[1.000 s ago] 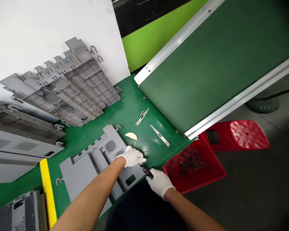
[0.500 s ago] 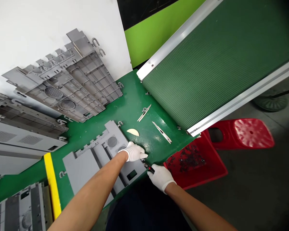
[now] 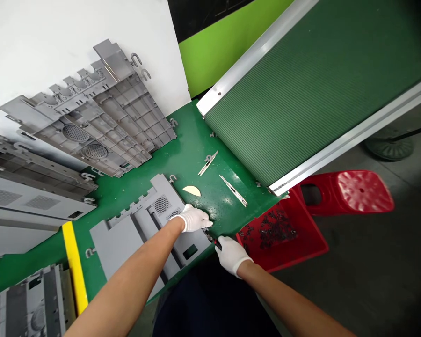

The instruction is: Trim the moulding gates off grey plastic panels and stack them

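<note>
A grey moulded plastic panel point(image 3: 126, 250) lies flat on the green table, with round vent grilles and hook-shaped plastic bits on its edges. My left hand point(image 3: 193, 218), in a white glove, bears on the panel's right edge, its fingers drawn together; what is between the fingertips is hidden. Gloved in white too, my right hand point(image 3: 233, 256) is closed around small cutting pliers point(image 3: 215, 242) with red and black handles. The pliers' jaws are at the panel's edge, just below my left fingertips.
Two craft knives, one pale knife point(image 3: 233, 191) and another point(image 3: 208, 163), lie beyond the panel near a cream half-disc point(image 3: 192, 190). More grey panels point(image 3: 101, 112) lean at the back left. A green ribbed conveyor point(image 3: 284, 93) meets the table. A red bin point(image 3: 312, 243) holds dark scraps beside a red stool point(image 3: 365, 192).
The whole view has shifted slightly. Both hands stay at the same edge of the panel, with the pliers still in my right hand.
</note>
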The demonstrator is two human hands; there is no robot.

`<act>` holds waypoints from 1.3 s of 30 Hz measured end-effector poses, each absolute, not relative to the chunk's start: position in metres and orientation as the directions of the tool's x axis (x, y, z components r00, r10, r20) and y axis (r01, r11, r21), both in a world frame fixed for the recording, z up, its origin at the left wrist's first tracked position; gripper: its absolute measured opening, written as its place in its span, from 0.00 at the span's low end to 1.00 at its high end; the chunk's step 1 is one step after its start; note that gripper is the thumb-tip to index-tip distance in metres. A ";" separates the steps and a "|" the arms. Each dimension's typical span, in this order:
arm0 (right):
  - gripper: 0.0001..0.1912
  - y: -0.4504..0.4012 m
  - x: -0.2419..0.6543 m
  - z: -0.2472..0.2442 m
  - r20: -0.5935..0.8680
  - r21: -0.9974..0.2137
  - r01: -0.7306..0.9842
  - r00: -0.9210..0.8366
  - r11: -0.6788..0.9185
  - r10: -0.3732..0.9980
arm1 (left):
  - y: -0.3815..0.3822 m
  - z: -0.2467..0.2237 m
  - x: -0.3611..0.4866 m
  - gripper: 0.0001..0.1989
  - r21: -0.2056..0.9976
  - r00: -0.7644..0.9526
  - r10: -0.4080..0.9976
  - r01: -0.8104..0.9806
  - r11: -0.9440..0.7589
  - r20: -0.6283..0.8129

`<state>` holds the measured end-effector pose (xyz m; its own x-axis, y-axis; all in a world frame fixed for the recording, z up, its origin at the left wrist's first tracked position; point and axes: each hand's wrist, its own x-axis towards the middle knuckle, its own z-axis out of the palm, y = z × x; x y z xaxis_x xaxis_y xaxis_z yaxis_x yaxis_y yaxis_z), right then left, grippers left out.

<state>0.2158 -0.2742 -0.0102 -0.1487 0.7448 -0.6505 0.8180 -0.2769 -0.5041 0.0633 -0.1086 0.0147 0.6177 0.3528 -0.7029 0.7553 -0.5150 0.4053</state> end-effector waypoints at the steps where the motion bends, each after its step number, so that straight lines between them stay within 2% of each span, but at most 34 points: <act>1: 0.09 -0.274 0.215 -0.010 -0.652 -0.503 0.819 -0.150 -0.276 0.743 | -0.108 0.015 0.064 0.24 0.403 0.613 0.351 0.759 -0.511 -0.708; 11: 0.10 -0.265 0.205 -0.003 -0.669 -0.452 0.840 -0.097 -0.300 0.737 | -0.105 0.026 0.072 0.23 0.399 0.562 0.307 0.795 -0.458 -0.768; 19: 0.17 -0.260 0.204 -0.004 -0.703 -0.365 0.883 -0.055 -0.294 0.709 | -0.105 0.022 0.071 0.22 0.414 0.566 0.296 0.795 -0.443 -0.770; 27: 0.14 -0.248 0.218 -0.003 -0.690 -0.408 0.874 -0.104 -0.266 0.717 | -0.099 0.019 0.065 0.21 0.416 0.571 0.365 0.806 -0.421 -0.735; 30: 0.14 -0.243 0.236 0.003 -0.690 -0.439 0.846 -0.101 -0.304 0.717 | -0.098 0.027 0.068 0.22 0.475 0.573 0.448 0.819 -0.321 -0.686; 33: 0.14 -0.255 0.252 0.012 -0.691 -0.462 0.798 -0.051 -0.387 0.721 | -0.102 0.039 0.098 0.24 0.584 0.586 0.512 0.790 -0.187 -0.629; 35: 0.14 -0.273 0.256 0.017 -0.748 -0.461 0.708 0.015 -0.536 0.663 | -0.103 0.050 0.125 0.24 0.695 0.688 0.504 0.686 -0.217 -0.522; 37: 0.12 -0.295 0.253 0.021 -0.853 -0.436 0.460 0.064 -0.773 0.518 | -0.093 0.061 0.142 0.24 0.727 0.754 0.542 0.599 -0.335 -0.372; 38: 0.11 -0.305 0.251 0.022 -0.884 -0.422 0.306 0.068 -0.853 0.462 | -0.082 0.065 0.142 0.25 0.671 0.721 0.618 0.628 -0.393 -0.313; 39: 0.09 -0.314 0.249 0.023 -0.897 -0.421 0.168 0.070 -0.892 0.436 | -0.068 0.068 0.136 0.26 0.559 0.636 0.726 0.713 -0.422 -0.262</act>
<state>0.2492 -0.3140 0.0233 0.0697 0.4362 -0.8971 0.1677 -0.8916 -0.4205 0.1357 -0.0676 0.0679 0.6355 0.7264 -0.2616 0.7131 -0.4224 0.5595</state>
